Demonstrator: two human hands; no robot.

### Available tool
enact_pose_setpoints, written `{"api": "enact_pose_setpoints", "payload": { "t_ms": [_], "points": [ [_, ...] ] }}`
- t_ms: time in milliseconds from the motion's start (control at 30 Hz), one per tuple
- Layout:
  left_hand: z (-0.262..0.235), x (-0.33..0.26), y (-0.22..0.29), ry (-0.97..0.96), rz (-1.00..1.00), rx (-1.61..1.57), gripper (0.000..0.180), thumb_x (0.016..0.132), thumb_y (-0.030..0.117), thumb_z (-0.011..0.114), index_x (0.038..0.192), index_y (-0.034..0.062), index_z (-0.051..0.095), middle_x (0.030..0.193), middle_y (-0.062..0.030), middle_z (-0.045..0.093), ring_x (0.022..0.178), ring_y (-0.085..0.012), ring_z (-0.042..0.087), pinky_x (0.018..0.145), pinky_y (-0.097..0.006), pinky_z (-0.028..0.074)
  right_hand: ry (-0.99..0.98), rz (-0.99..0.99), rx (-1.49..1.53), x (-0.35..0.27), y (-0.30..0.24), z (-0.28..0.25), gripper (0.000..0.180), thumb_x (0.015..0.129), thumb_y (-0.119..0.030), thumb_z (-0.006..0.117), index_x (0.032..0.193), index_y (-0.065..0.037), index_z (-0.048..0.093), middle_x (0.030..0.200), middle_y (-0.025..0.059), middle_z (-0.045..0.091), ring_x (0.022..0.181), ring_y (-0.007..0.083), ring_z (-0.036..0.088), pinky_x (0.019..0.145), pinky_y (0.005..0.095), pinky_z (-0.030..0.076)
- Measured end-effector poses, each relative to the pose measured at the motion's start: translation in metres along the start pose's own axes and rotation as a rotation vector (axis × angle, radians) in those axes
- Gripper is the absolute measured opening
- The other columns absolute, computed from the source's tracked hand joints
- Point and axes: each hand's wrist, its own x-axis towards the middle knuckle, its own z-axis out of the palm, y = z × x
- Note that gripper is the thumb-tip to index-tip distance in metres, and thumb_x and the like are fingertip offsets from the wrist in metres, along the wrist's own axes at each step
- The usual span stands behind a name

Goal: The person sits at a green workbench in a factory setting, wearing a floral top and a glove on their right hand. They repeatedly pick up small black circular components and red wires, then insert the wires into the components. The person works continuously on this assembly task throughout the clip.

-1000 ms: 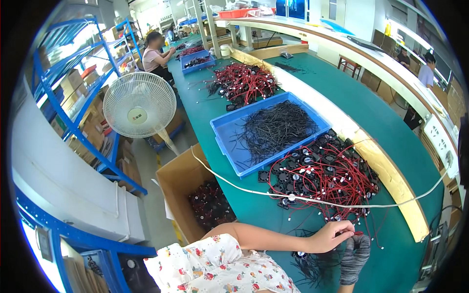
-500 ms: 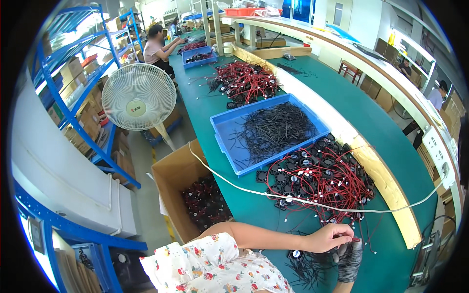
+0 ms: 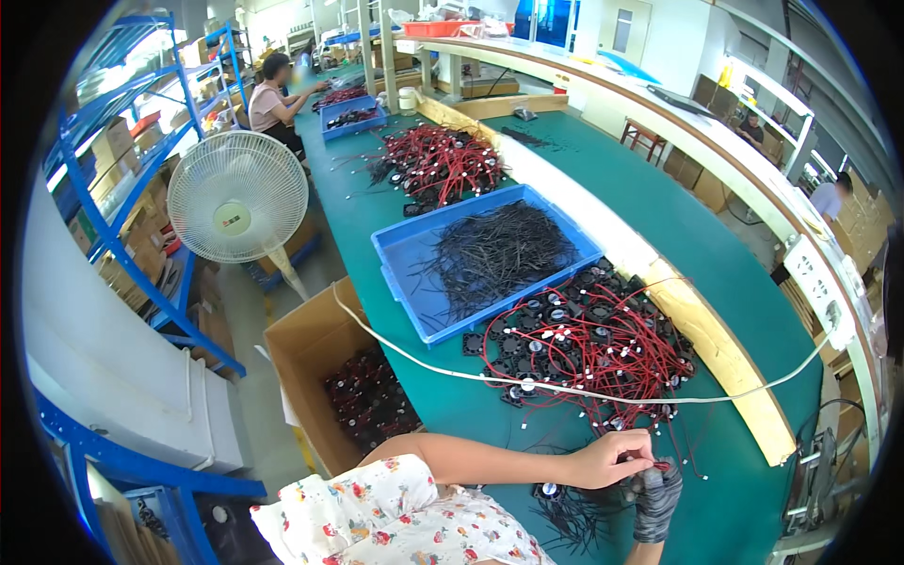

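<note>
My left hand (image 3: 612,459), bare, pinches at a small bit of red wire (image 3: 663,465), its thumb and fingertips pressed together. My right hand (image 3: 656,504) wears a grey striped glove and meets the left at this red wire, its fingers curled round it. What else lies between the fingers is hidden. Just beside them, short black tubes (image 3: 574,520) lie loose on the green table, with one small black fan (image 3: 548,491) at their edge. Beyond my hands spreads a heap of small black fans with red leads (image 3: 603,339) and white connectors.
A blue tray (image 3: 400,287) of black tubes stands past the heap. Across the table runs a white cable (image 3: 443,367). An open carton (image 3: 297,325) with more fans sits left of the table, near a standing fan (image 3: 235,198). A padded yellow-white strip (image 3: 716,348) borders the right. A person (image 3: 273,104) works farther off.
The whole view has shifted, so the scene sits a little farther left. Both hands stay together at the red wire with nearly the same grip.
</note>
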Motion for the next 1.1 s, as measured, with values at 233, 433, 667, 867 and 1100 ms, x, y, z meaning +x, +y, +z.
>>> {"api": "enact_pose_setpoints", "payload": {
  "t_ms": [233,433,667,867,1100],
  "points": [
    [-0.010,0.000,-0.020,-0.130,-0.562,-0.277,0.011,0.087,0.010,0.051,0.079,0.0038,0.049,0.063,0.0007,0.050,0.050,-0.0063,0.048,0.045,-0.022,0.037,-0.053,-0.714,-1.317,-0.001,0.001,0.007,0.010,0.074,-0.016,0.058,0.075,-0.010,0.050,0.066,0.0079,0.052,0.061,0.0269,0.052,0.052,0.0394,0.043],
    [-0.021,0.007,-0.021,-0.158,-0.720,-0.086,0.013,0.085,0.013,0.053,0.077,0.0036,0.054,0.062,0.0010,0.051,0.051,-0.0060,0.050,0.046,-0.021,0.039,-0.081,-0.548,-1.385,-0.001,-0.003,0.015,0.015,0.077,-0.024,0.057,0.078,-0.009,0.052,0.070,0.0077,0.055,0.068,0.0258,0.056,0.054,0.0387,0.046],
    [-0.018,0.015,0.003,-0.084,0.090,0.280,0.004,0.082,-0.001,0.055,0.086,-0.0009,0.055,0.078,-0.0063,0.053,0.070,-0.0121,0.054,0.060,-0.024,0.044,-0.256,0.348,0.295,0.006,-0.004,-0.013,0.035,0.085,-0.036,0.056,0.089,-0.001,0.057,0.069,0.0052,0.058,0.051,0.0132,0.055,0.049,0.0235,0.045],
    [-0.015,0.013,0.002,-0.101,0.069,0.278,0.003,0.079,-0.003,0.057,0.081,-0.0020,0.054,0.076,-0.0079,0.054,0.070,-0.0142,0.055,0.062,-0.025,0.044,-0.076,0.063,-0.119,-0.002,-0.012,-0.004,0.019,0.083,-0.021,0.057,0.085,-0.003,0.059,0.064,0.0055,0.056,0.053,0.0140,0.054,0.051,0.0258,0.044],
    [-0.020,0.010,-0.009,-0.088,-0.835,-0.257,0.013,0.086,0.011,0.053,0.075,0.0033,0.053,0.063,0.0002,0.050,0.051,-0.0060,0.047,0.048,-0.021,0.040,-0.192,-0.608,-1.490,0.002,-0.011,0.001,0.013,0.076,-0.018,0.053,0.086,-0.010,0.057,0.077,0.0074,0.056,0.073,0.0245,0.056,0.066,0.0362,0.046]
  ]
}}
